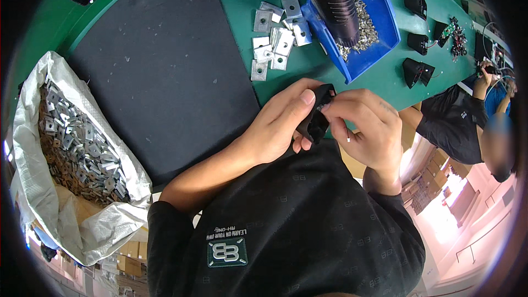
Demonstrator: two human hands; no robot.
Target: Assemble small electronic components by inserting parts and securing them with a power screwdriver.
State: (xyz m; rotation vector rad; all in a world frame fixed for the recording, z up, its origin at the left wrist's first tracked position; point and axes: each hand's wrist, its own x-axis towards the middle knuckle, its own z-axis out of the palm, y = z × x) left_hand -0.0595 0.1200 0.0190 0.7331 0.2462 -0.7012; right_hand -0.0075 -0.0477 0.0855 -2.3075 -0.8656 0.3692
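Being held in the left hand (280, 114) is a small black housing (317, 126), hollow and box-like, smooth and apparently plastic, tilted in front of the dark shirt (297, 203), just off the near edge of the tabletop (236, 0). The left grip is clamped on it, thumb laid along the upper side, fingertips showing below. The right hand (367, 124) is brought to the open side, index fingertip at the rim, thumb lower and bent; whether anything is pinched in that grip cannot be told. By the right thumb a tiny pale tip is seen, too small to identify.

The tabletop is smooth green, partly covered by a matte black mat (165, 66), flecked with pale specks. Beyond the hands, flat silvery metal plates (278, 44), square-cornered and holed, are heaped loosely. Beside them a blue plastic bin (382, 58) is filled with small shiny metal pieces (363, 30); it is partly hidden by a dark, glossy, slotted tube (330, 0). At left, similar metal pieces are contained in a white woven sack (33, 132), mouth rolled open, fabric creased. At right, several angular black housings (416, 5) are spread, near a co-worker (454, 126) in black.
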